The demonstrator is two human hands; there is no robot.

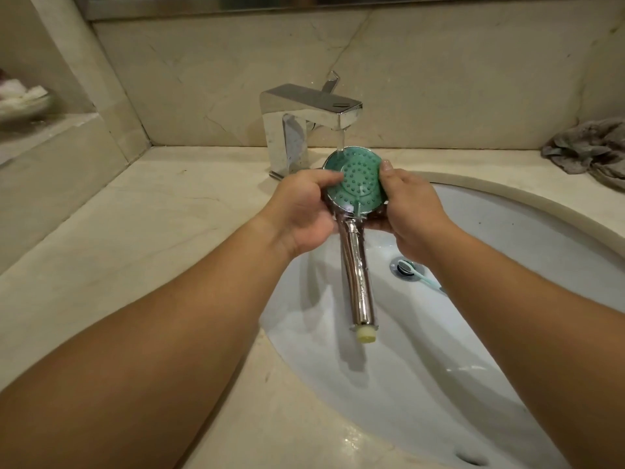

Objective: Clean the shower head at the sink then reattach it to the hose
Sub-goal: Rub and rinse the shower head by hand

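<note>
Head view: a chrome hand-held shower head with a round green nozzle face (pixel 355 184) is gripped at its disc by the left hand (pixel 301 211) and the right hand (pixel 411 211), fingers curled round the rim, under water from a square chrome faucet (pixel 304 120), above a white oval sink (pixel 507 252) set in a beige marble counter (pixel 135 238). A crumpled grey cloth (pixel 588 148) is seen lying at the far right.
</note>
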